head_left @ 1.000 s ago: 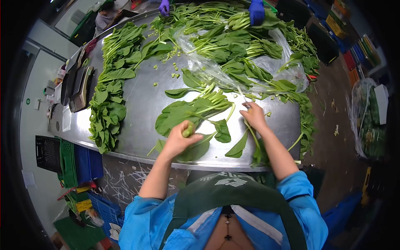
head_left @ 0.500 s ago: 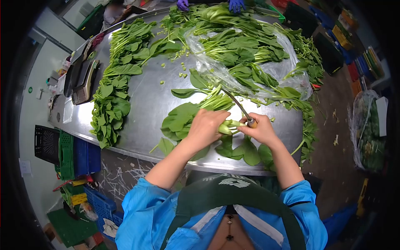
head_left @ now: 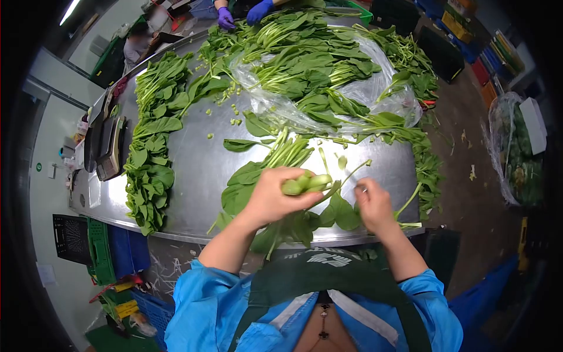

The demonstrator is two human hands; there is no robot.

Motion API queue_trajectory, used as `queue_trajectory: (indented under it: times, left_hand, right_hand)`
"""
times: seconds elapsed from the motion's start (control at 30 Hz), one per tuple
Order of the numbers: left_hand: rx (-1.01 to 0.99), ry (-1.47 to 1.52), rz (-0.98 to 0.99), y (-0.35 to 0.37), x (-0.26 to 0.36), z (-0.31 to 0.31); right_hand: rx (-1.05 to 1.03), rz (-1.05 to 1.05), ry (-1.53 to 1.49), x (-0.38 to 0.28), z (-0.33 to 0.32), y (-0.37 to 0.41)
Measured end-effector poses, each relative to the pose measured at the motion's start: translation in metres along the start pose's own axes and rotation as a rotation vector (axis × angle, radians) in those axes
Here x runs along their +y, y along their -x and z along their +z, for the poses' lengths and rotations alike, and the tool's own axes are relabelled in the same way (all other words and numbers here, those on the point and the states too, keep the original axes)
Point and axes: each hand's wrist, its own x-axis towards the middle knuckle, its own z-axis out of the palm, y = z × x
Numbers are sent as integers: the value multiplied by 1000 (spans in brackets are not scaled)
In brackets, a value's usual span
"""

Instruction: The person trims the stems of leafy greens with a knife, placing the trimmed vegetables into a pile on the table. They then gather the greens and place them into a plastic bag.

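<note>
By the near edge of the table (head_left: 199, 188), the left hand (head_left: 275, 198) grips greens (head_left: 306, 183) and the right hand (head_left: 376, 208) curls its fingers round a blurred knife (head_left: 363, 189).

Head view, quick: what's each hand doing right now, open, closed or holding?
Left hand: closed, holding a bunch of leafy greens by the stems.
Right hand: closed, apparently on a knife, though blur hides most of it.

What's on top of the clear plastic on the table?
Leafy greens lie on the clear plastic, which shows along its left, right and near edges. The part under the greens is hidden.
</note>
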Motion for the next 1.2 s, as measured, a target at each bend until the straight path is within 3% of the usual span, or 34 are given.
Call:
queue_trajectory:
  times: [0.07,0.1,0.2,0.27,0.33,0.43,0.5,0.53,0.57,0.63,0.67,0.7,0.73,0.8,0.83,0.87,0.93,1.0,1.1,1.2]
  left_hand:
    - [26,110,-89,-1,-12,-12]
    - [59,133,-80,1,-22,-17]
    - [136,267,-88,18,-31,-32]
    - [166,627,154,33,-39,-54]
    - [309,812,335,42,-30,-60]
    - [380,917,407,65,-39,-80]
    - [412,1134,460,68,-49,-88]
    - [456,1195,460,68,-47,-88]
    - [449,1157,457,72,-54,-91]
    - [439,1022,318,89,-65,-104]
    - [401,897,201,97,-67,-111]
    - [354,601,-24,96,-61,-110]
    - [296,299,-240,92,-48,-108]
    - [83,-69,-128,67,-43,-79]
    - [70,-205,109,56,-46,-62]
    - [79,-311,203,47,-45,-47]
    - [40,-49,152,34,-43,-19]
    - [-136,132,44,30,-35,-10]
    - [-119,171,90,26,-28,-12]
    - [-157,174,151,20,-18,-12]
  right_hand:
    - [122,371,-139,39,6,13]
    - [243,387,-346,47,18,17]
    - [285,486,-503,53,41,-16]
    - [206,537,-360,74,65,-56]
    - [175,452,-315,88,97,-91]
    - [115,473,-235,102,138,-131]
    - [-42,521,78,124,170,-143]
    - [-227,705,47,128,173,-147]
    - [-226,686,-18,142,183,-145]
    - [-231,662,-77,141,191,-139]
    - [-229,724,-361,127,182,-135]
    - [-218,781,-649,104,167,-130]
    - [-219,784,-647,79,151,-125]
    - [-148,692,-885,27,115,-118]
    - [-156,588,-819,10,100,-108]
    - [-159,485,-754,-7,85,-98]
    - [-110,462,-820,-45,58,-76]
    - [-7,386,-837,-48,42,-60]
    - [-72,-67,-198,-33,2,-44]
    - [-162,-26,-123,-42,-19,-30]
